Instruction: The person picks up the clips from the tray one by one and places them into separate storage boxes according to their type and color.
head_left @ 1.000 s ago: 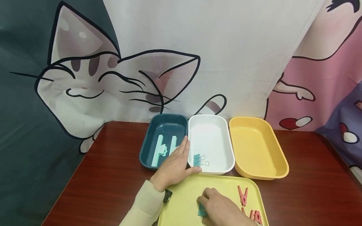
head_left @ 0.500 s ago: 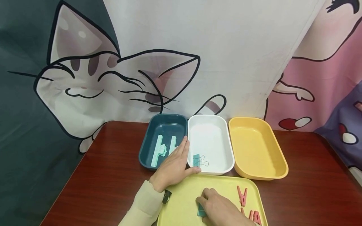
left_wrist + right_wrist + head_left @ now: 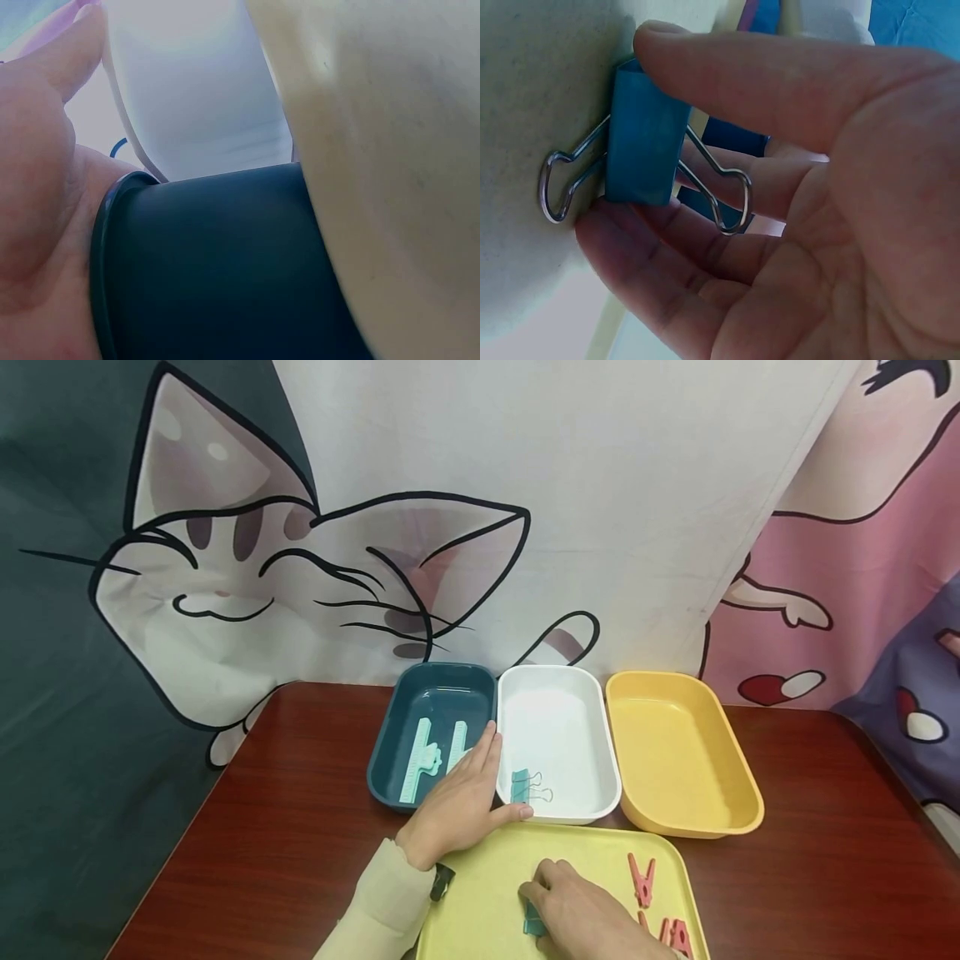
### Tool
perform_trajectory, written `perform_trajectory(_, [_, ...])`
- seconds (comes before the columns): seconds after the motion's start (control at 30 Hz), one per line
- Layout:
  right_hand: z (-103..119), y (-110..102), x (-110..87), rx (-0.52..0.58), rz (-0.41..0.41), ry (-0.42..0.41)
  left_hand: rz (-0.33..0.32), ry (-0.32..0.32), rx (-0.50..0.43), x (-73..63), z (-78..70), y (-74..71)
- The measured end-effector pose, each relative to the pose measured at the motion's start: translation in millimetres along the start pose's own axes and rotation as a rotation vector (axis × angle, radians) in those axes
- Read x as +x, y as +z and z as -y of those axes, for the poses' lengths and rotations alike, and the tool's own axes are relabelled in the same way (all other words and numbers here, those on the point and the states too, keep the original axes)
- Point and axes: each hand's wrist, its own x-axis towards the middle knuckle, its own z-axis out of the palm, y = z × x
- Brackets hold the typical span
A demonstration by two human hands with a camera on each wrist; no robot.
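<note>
My right hand (image 3: 581, 906) is low over the pale yellow tray (image 3: 480, 927), its thumb and fingers pinching a teal binder clip (image 3: 646, 139). In the right wrist view, the clip's wire handles stick out on both sides, one against the tray's surface. My left hand (image 3: 459, 802) rests with straight fingers along the adjoining rims of the dark teal bin (image 3: 381, 760) and the white bin (image 3: 558, 718). Another teal binder clip (image 3: 521, 787) lies in the white bin's near left corner. Two mint ruler clips (image 3: 415, 764) lie in the dark teal bin, one partly hidden by my left hand.
Several pink clothespins (image 3: 642, 881) lie on the tray's right side, some cut off by the frame edge. A yellow bin (image 3: 678, 752) stands right of the white one. The brown table (image 3: 247, 827) meets a printed cloth behind the bins.
Barely anything differs. The view shifts very slightly, while both hands and the binder clip keep their places.
</note>
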Motion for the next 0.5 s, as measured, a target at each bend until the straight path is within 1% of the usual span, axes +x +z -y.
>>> perform_trajectory(0.27, [0.4, 0.0, 0.5, 0.006, -0.003, -0.008, -0.006, 0.005, 0.005, -0.3, 0.8, 0.1])
perform_trajectory(0.5, [1.3, -1.5, -1.4, 0.020, -0.053, -0.031, -0.006, 0.011, 0.003, -0.4, 0.8, 0.5])
